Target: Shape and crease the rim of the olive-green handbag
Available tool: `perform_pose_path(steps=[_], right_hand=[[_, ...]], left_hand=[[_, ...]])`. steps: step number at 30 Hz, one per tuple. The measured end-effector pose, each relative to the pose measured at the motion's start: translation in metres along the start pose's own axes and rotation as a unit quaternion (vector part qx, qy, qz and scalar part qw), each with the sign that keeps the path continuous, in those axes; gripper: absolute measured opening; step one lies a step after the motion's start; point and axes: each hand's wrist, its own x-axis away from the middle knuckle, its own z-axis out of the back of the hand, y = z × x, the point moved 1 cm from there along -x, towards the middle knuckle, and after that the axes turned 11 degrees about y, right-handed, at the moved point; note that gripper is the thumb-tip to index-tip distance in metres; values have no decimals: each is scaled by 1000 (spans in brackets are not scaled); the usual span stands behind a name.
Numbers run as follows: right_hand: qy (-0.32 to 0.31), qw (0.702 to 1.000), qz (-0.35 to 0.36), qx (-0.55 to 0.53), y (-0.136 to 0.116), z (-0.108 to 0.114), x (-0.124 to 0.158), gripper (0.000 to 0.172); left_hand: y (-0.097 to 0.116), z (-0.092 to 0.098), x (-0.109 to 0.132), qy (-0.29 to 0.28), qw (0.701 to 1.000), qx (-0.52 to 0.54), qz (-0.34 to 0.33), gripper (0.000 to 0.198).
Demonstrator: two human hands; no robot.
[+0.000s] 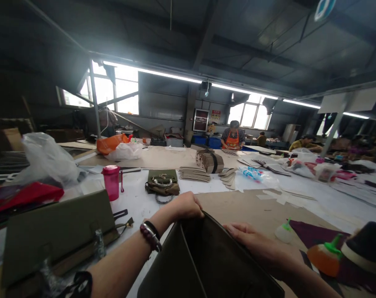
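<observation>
A dark olive bag panel (206, 265) stands upright in front of me, folded open like a box. My left hand (184, 205) is closed over its top left edge, a beaded bracelet on the wrist. My right hand (250, 236) lies along the top right edge with the fingers curled on it. A finished olive bag (56, 231) lies to the left. A small olive handbag with a metal handle (162, 182) sits further back on the table.
A pink cup (111, 182) stands left of centre. Stacks of cardboard pieces (203, 165) lie mid-table. Glue bottles with green caps (326, 256) sit at the right. Plastic bags (48, 161) are piled at the left. A person in an orange apron (233, 136) works at the far end.
</observation>
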Motion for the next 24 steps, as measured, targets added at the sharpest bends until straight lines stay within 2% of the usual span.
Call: perform_pose_path(steps=[9,17,24], right_hand=[[14,1000,-7,3,-2,3,2,42],[21,999,-11,44,-7,-10,-10,41],[9,985,52,162,-4,-14,-31,37]], left_hand=[[-1,0,-7,-8,999,-26,-20,23],[-2,3,0,-8,1000,-14,-26,19],[-2,6,6,-11,999,12,-34,15]])
